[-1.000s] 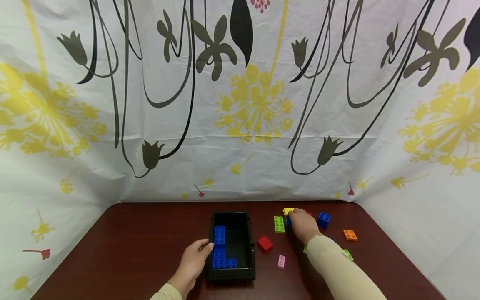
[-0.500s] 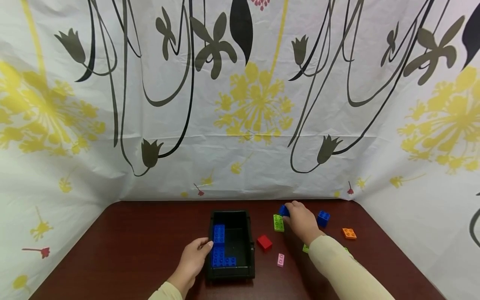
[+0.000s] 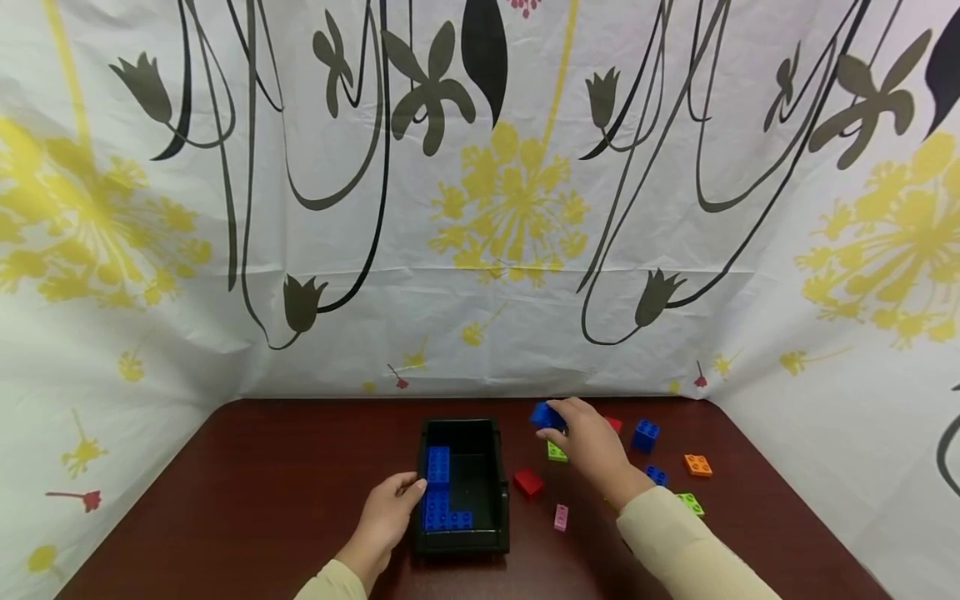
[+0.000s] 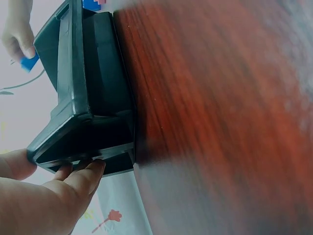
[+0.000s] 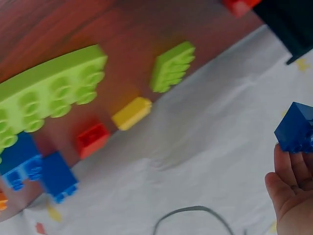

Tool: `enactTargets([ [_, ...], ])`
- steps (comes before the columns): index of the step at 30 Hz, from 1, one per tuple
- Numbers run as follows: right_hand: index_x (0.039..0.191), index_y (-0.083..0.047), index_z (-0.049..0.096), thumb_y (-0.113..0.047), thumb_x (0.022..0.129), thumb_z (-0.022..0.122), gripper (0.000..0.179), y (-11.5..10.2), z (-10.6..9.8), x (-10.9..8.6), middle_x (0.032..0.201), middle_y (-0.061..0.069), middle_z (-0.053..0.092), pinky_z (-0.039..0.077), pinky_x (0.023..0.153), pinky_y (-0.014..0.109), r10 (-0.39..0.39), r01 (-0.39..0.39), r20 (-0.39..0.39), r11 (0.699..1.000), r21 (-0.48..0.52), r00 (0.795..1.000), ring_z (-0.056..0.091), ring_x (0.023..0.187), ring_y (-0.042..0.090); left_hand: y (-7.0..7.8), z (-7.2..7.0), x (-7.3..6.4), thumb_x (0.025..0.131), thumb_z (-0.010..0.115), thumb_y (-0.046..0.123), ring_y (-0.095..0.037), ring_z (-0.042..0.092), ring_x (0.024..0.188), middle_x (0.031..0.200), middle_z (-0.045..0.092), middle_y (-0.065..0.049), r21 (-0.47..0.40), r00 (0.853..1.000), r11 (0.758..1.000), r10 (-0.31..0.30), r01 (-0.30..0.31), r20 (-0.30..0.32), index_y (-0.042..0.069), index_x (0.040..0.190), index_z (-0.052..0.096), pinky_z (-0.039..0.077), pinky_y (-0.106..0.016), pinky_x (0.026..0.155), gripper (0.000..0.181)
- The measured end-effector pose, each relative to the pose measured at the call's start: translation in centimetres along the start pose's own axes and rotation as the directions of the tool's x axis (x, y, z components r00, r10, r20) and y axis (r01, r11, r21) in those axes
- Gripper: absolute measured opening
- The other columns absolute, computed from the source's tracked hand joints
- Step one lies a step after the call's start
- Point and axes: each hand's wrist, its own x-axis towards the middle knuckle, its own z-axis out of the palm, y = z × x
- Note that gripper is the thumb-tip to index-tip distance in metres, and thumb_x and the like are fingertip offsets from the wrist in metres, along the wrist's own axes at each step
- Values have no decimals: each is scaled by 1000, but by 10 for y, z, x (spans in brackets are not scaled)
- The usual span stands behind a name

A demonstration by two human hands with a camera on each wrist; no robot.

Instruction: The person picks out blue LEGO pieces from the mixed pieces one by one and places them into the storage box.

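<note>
In the head view my left hand (image 3: 382, 521) grips the left rim of a black plastic bin (image 3: 462, 546). The left wrist view shows the thumb over that rim (image 4: 73, 117) and the fingers curled under it. Blue toy building bricks (image 3: 437, 504) line the bin's left side and part of its near end. My right hand (image 3: 596, 450) pinches a blue brick (image 3: 542, 415) in the air, right of the bin's far end. That brick (image 5: 295, 128) also appears at the fingertips in the right wrist view, cut by the frame's edge.
Right of the bin lie a red brick (image 3: 528, 482), a pink brick (image 3: 561, 517) and a partly covered lime brick (image 3: 557, 451). Farther right are blue (image 3: 645, 435), orange (image 3: 697, 465) and lime (image 3: 690, 503) bricks. A yellow brick (image 5: 132, 113) shows in the right wrist view. Patterned cloth (image 3: 487, 350) hangs behind the table.
My right hand has lifted the blue brick from the back-right pile and carried it left toward the bin. The left hand and the bin have stayed in place.
</note>
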Motion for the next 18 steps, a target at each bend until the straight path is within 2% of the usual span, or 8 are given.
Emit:
enactTargets([
  [5, 127, -5, 62, -28, 86, 73, 49, -21, -4, -2, 118, 10, 62, 53, 91, 45, -32, 31, 7, 998, 50, 999, 61, 106, 26, 0, 0, 0, 101, 52, 29, -49, 41, 127, 138, 46, -30, -1, 1000, 1000, -2, 2, 5, -8, 136, 47, 43, -60, 97, 52],
  [10, 128, -9, 62, -29, 85, 74, 49, -42, -2, -4, 117, 6, 62, 54, 90, 41, -62, 57, 51, 993, 99, 997, 61, 104, 20, 0, -1, 0, 101, 53, 28, -49, 41, 127, 138, 46, -30, -2, 1000, 1000, -4, 4, 4, -9, 136, 47, 42, -59, 98, 51],
  [14, 125, -6, 63, -25, 84, 75, 47, -57, 0, -5, 113, 6, 62, 56, 86, 37, -154, 146, 59, 982, 118, 986, 61, 97, 18, 0, 0, 0, 100, 53, 28, -49, 41, 127, 138, 46, -31, 2, 1000, 1000, -1, 1, 0, -9, 136, 47, 42, -59, 98, 52],
  [18, 123, -4, 64, -24, 85, 75, 44, -66, 6, -5, 112, 6, 62, 57, 83, 34, -248, 243, 68, 967, 83, 966, 61, 93, 16, 0, 0, 0, 101, 53, 28, -49, 41, 127, 138, 46, -31, 0, 1000, 1000, 0, 0, 1, -9, 136, 47, 43, -59, 97, 51],
])
